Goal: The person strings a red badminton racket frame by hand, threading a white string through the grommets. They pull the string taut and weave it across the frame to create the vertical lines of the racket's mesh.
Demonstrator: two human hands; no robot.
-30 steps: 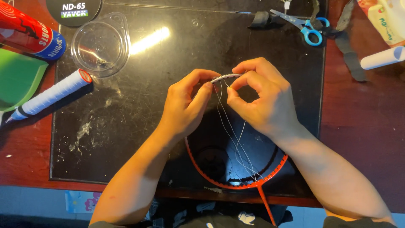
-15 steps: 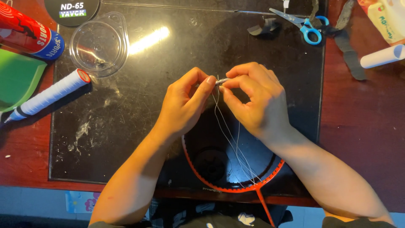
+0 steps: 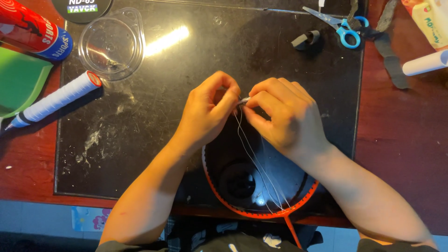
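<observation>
My left hand and my right hand meet over the top of an orange racket frame lying on a black mat. Both pinch a thin white string at the same spot between thumb and fingertips. Strands of the string run down from my fingers across the open racket head to its lower rim. The top of the frame is hidden under my hands.
A clear plastic cup and a white-wrapped racket handle lie at the left. A red and blue tube and a green object lie farther left. Blue-handled scissors and black tape pieces lie at the back right.
Both hands have stayed together on the string, shifting slightly with the fingers re-gripping. The view has drifted a little.
</observation>
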